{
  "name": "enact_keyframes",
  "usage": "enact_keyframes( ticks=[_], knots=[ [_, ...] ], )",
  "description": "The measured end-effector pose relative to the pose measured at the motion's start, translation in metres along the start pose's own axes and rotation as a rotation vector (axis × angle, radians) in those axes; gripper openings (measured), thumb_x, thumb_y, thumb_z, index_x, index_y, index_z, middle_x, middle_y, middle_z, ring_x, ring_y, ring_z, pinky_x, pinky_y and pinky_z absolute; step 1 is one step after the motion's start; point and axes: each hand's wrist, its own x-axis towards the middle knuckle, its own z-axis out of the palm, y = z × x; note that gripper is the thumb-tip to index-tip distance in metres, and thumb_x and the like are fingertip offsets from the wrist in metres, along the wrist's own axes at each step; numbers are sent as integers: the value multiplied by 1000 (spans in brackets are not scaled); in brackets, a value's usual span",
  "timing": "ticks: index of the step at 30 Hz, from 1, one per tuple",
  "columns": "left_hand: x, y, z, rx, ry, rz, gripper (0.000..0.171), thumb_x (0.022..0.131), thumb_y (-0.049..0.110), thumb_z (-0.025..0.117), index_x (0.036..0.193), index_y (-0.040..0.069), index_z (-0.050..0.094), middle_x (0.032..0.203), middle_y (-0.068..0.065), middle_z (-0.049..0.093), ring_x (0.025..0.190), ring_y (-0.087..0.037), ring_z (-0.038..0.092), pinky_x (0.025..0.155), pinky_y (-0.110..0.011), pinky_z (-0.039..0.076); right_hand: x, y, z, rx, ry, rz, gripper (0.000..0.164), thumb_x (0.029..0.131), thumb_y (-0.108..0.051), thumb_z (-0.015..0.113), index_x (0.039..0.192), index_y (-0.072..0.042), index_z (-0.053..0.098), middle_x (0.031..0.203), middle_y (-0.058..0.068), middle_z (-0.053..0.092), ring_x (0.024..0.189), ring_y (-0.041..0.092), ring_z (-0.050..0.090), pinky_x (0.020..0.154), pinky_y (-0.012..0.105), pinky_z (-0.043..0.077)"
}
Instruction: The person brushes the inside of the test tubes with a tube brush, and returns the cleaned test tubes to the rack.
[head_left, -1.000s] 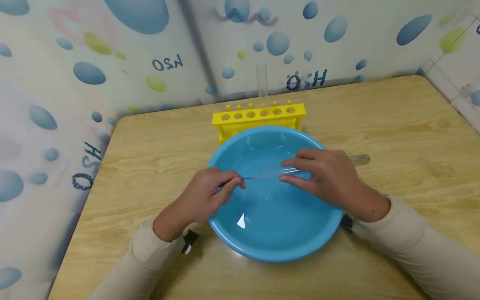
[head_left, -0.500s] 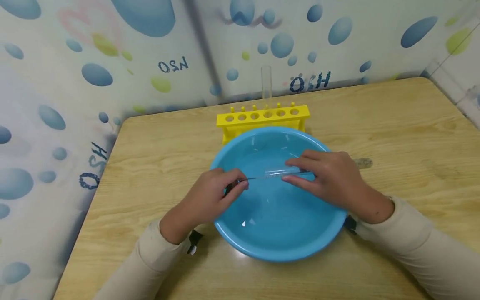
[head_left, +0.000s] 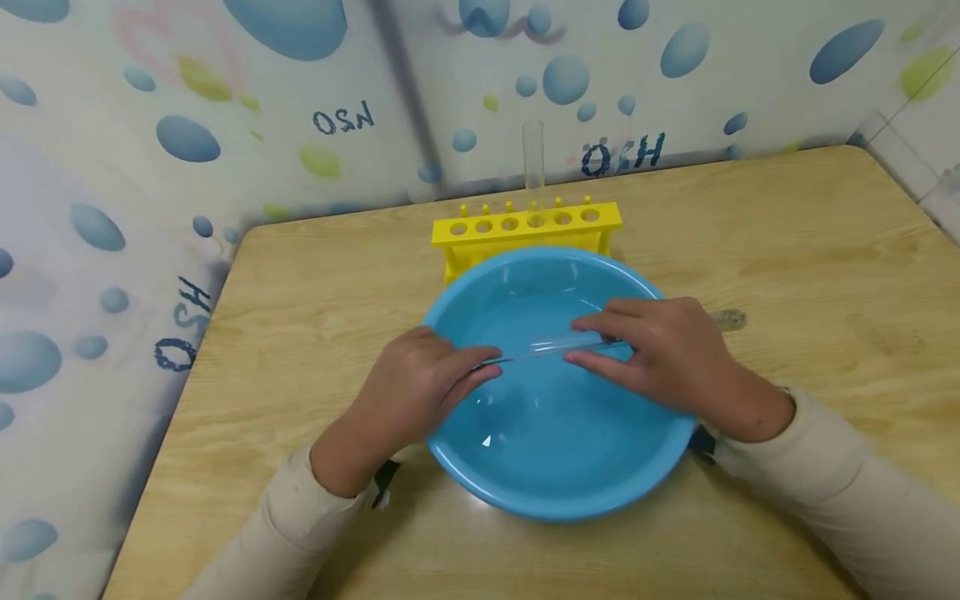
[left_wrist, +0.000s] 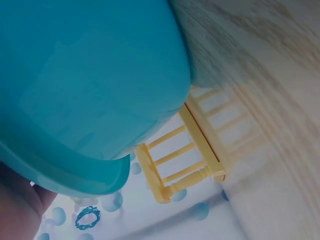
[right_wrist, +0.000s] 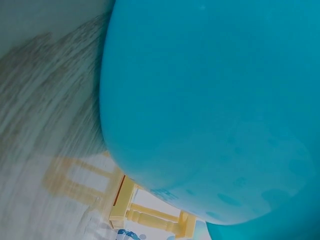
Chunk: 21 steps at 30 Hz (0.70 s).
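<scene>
In the head view, both hands are over a light blue basin (head_left: 558,508). My right hand (head_left: 660,354) grips a clear glass test tube (head_left: 551,342) that lies nearly level, its mouth toward the left. A test tube brush (head_left: 517,358) runs into that mouth, and its greyish bristles show near the tube's far end, right of the hand. Between thumb and fingers, my left hand (head_left: 423,383) pinches the brush's thin wire stem. In the left wrist view, part of the left hand (left_wrist: 20,205) shows under the basin rim; the right wrist view shows only the basin's outside.
Right behind the basin stands a yellow test tube rack (head_left: 525,225), with a second clear test tube (head_left: 533,158) upright in one hole. A wooden table (head_left: 322,292) carries everything. The patterned wall (head_left: 262,150) rises along its back and left edges.
The left hand's fingers have turned around the brush stem, and the dark part seen in its grip earlier is now hidden. The right hand keeps its hold on the tube. The view shifts slightly.
</scene>
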Motion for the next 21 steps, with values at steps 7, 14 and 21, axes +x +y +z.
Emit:
enact_keyframes(
  ticks=[7,14,21],
  knots=[
    [0,-1,-3,122,54,93,32,83,35,81,105,12,77,75,1,75,57,-12,63,63,-28,52,0,1,-1,2,-7,-15,58,92,-65,53,104,-14,78,79,2,74,54,10,61,50,16,41],
    [1,-4,-2,7,40,69,23,84,29,80,100,12,79,79,1,76,60,-11,64,64,-27,52,1,2,0,7,11,-23,73,92,-72,34,105,-16,79,80,2,74,56,12,63,49,17,41],
    [0,-8,3,-290,-70,-82,15,95,17,67,85,11,77,64,7,66,62,-6,57,66,-25,50,0,3,3,29,17,-33,68,92,-70,39,105,-17,79,79,0,74,55,10,62,49,16,40]
  ],
)
